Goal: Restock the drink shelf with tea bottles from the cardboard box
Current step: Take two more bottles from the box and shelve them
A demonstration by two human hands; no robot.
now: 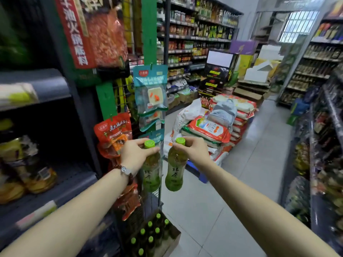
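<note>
My left hand [136, 154] grips a green tea bottle [151, 175] by its neck, just under the green cap. My right hand [193, 151] pinches a second green tea bottle [174, 173] at the cap and neck. Both bottles hang upright side by side at chest height in the aisle. Below them on the floor stands the open cardboard box [170, 243], holding several more bottles with green caps [150, 232]. The dark drink shelf [61, 190] runs along the left, with blurred yellow drink bottles [37, 175] on it.
A green rack with hanging snack packets [150, 95] stands between the shelf and the box. Stacked rice sacks [219, 127] lie ahead in the aisle. Stocked shelves [324, 145] line the right side. Pale tiled floor [250, 182] runs between them.
</note>
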